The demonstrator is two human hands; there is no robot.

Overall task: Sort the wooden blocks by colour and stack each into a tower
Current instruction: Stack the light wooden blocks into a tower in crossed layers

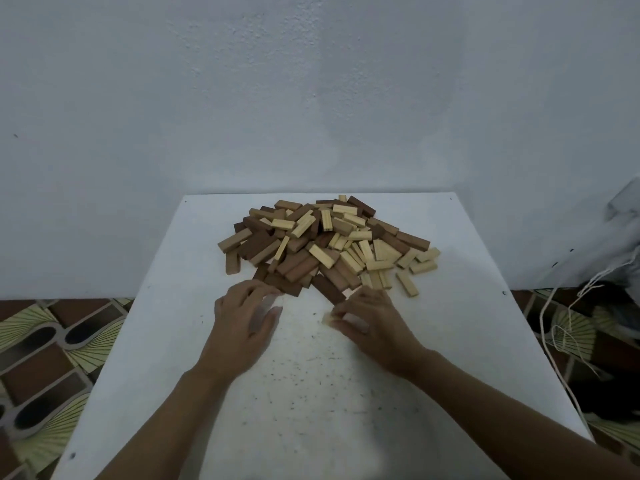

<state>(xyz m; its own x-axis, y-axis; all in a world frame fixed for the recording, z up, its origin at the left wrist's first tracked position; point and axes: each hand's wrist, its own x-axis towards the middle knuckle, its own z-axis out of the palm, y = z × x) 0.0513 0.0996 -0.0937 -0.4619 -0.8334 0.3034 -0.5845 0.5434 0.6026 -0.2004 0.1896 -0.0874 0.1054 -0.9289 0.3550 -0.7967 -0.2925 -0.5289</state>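
A mixed pile of wooden blocks [329,240] lies at the far half of the white table [298,393], dark brown, mid brown and pale yellow ones jumbled together. My left hand [242,323] is at the pile's near left edge, fingers curled by a dark brown block [289,288]; whether it grips anything is blurred. My right hand [370,323] is just below the pile's near edge and pinches a pale block [328,319], whose end shows at the fingertips.
The table stands against a pale blue wall [311,98]. Patterned floor tiles [52,358] show on both sides. A white cord [561,341] and grey cloth [620,230] lie off the right edge. Dark specks dot the table's near half.
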